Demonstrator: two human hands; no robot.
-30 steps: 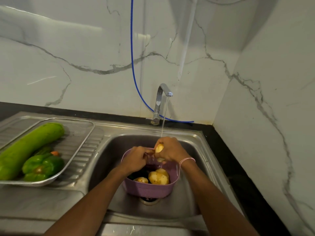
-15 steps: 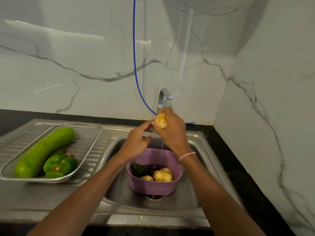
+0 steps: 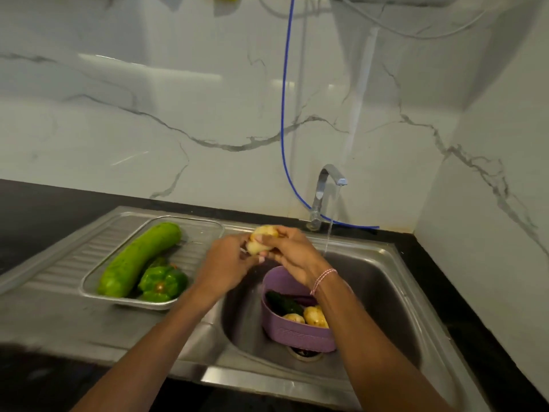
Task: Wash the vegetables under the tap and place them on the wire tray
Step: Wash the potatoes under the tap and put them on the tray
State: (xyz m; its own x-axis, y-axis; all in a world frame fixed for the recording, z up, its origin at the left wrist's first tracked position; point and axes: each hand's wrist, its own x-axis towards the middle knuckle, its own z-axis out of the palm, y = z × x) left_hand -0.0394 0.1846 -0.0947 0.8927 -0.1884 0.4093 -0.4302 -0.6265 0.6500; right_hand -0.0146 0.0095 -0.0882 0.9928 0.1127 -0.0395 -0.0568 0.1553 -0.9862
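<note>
Both hands hold one yellow potato point(image 3: 262, 239) above the sink's left rim, left of the running tap point(image 3: 326, 185). My right hand point(image 3: 292, 254) grips it from the right with curled fingers; my left hand point(image 3: 227, 263) holds it from the left. Below them a purple basket point(image 3: 297, 334) stands in the sink point(image 3: 386, 292) over the drain, holding two more potatoes point(image 3: 315, 316) and a dark green vegetable point(image 3: 282, 301). The wire tray point(image 3: 190, 233) sits on the draining board at left with a long green gourd point(image 3: 139, 257) and a green pepper point(image 3: 163, 282).
A thin stream of water point(image 3: 328, 236) falls from the tap into the sink right of my hands. A blue hose point(image 3: 283, 114) runs down the marble wall to the tap base. Black countertop point(image 3: 475, 307) borders the sink; a marble side wall stands at right.
The potato and both hands rose from under the stream over the basket, then moved left toward the tray side. My left hand has closed onto the potato.
</note>
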